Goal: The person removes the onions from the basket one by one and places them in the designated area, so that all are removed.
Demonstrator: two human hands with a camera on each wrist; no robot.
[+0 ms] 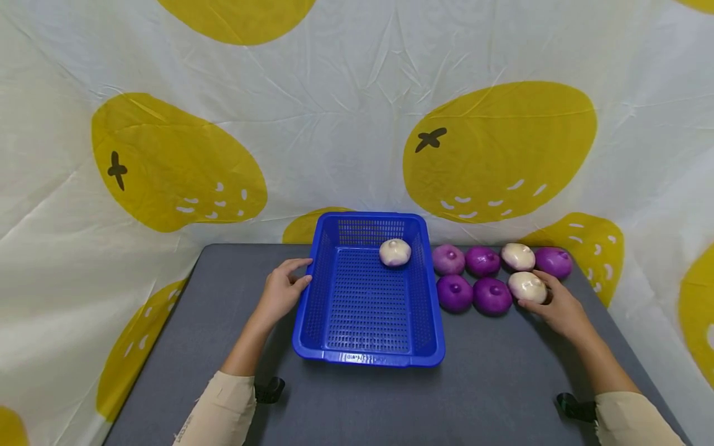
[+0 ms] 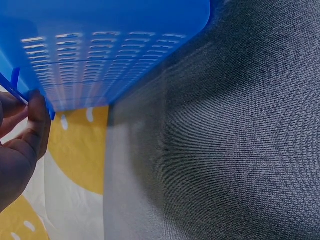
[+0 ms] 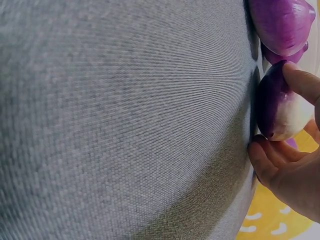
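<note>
The fingers of the right hand are curling round a white onion — thumb under it, a fingertip over its top — and the onion is sitting on the grey table, at the near right end of a cluster of bulbs. In the right wrist view its lower side is showing purple and its upper side pale. Just beside it to the left are lying two purple onions; behind them a back row is running with two more purple ones, another white onion and a purple one at the far right.

The left hand is resting against the left wall of a blue perforated basket, its fingers lying relaxed and slightly apart, tips touching the rim rather than gripping it. The basket is standing at mid-table, and one white onion is lying inside, at its far right corner. A white cloth with yellow fruit shapes is hanging behind.
</note>
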